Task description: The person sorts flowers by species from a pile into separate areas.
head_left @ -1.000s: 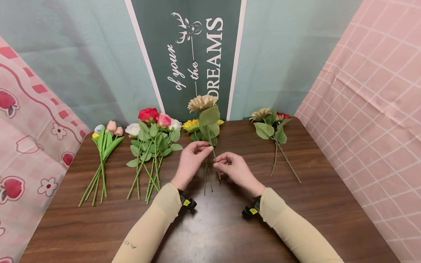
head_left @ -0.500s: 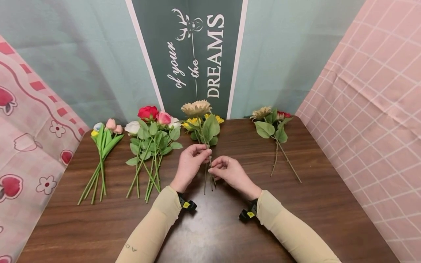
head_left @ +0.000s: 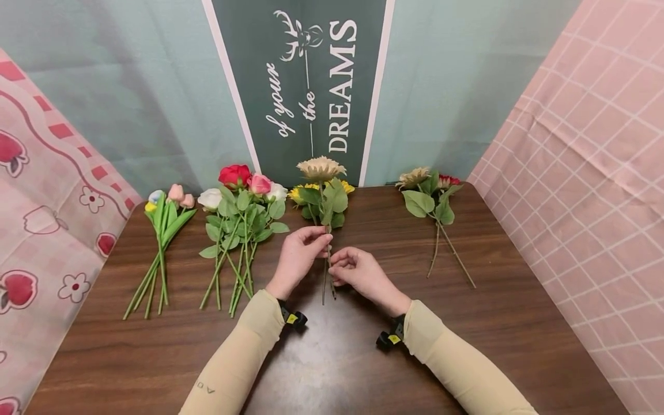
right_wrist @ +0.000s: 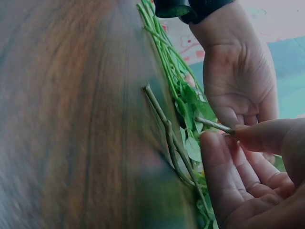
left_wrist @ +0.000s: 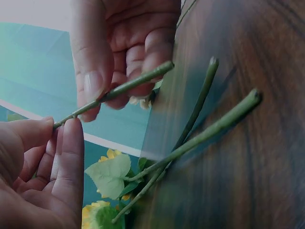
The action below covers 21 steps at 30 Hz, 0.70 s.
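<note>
A cream artificial flower (head_left: 320,169) with green leaves is held up at mid-table, its head pointing away from me. My left hand (head_left: 300,257) pinches its stem below the leaves, between thumb and fingertips. Just lower, my right hand (head_left: 363,275) pinches the same stem (left_wrist: 138,86) near its cut end. The fingertips of both hands are close together. Behind the held flower lie yellow sunflowers (head_left: 342,185), partly hidden by its leaves. Their bare stems (left_wrist: 217,126) cross on the table below the hands in the left wrist view.
Left of the hands lie red, pink and white roses (head_left: 234,176). Farther left is a bunch of tulips (head_left: 168,222). A cream flower (head_left: 413,177) and a red flower (head_left: 447,181) lie crossed at right on the wooden table (head_left: 332,369). Cloth hangings (head_left: 441,86) surround the table.
The cream flower's head swung left, then back to the right, and its stem now stands straighter. My right hand shifted slightly left and lower, closer to my left hand, both still pinching the stem.
</note>
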Available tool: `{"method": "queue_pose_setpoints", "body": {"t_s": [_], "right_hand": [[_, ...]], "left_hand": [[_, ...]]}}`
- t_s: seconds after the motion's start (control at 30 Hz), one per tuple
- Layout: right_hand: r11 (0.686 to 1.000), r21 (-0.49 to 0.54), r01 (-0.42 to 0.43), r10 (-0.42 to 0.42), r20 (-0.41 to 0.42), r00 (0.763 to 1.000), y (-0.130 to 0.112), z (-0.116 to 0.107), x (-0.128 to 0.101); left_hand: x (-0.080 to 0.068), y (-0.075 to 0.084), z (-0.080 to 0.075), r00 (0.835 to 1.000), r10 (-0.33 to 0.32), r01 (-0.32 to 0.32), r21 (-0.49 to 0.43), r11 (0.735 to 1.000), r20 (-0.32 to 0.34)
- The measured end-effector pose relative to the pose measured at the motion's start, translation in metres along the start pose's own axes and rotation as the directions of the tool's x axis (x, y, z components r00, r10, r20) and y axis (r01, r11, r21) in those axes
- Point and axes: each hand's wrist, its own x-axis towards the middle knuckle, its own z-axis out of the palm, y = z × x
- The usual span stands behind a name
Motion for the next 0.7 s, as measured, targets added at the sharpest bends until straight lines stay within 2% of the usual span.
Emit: {"method": "queue_pose_setpoints", "body": {"t_s": [0.17, 0.3, 0.47, 0.6, 0.7], "right_hand": [[0.998, -0.041, 0.045, -0.047, -0.049, 0.998, 0.000, -0.009, 0.002], [0.999, -0.036, 0.039, -0.041, -0.060, 0.997, 0.000, -0.014, 0.003], [0.999, -0.026, 0.028, -0.029, -0.049, 0.998, 0.000, -0.014, 0.002], [1.000, -0.008, 0.011, -0.011, -0.047, 0.999, -0.012, -0.012, -0.002], [1.000, 0.002, -0.002, 0.002, -0.043, 0.999, -0.014, -0.012, -0.002]], "left_hand": [[0.015, 0.004, -0.006, 1.000, 0.018, -0.020, 0.179, 0.984, 0.010], [0.030, -0.003, -0.009, 0.999, -0.038, 0.026, 0.307, 0.951, 0.032], [0.037, -0.018, -0.011, 0.993, -0.114, 0.087, 0.389, 0.917, 0.045], [0.035, -0.022, -0.008, 0.990, -0.135, 0.106, 0.435, 0.894, 0.035], [0.033, -0.022, -0.008, 0.990, -0.140, 0.113, 0.437, 0.892, 0.029]]}}
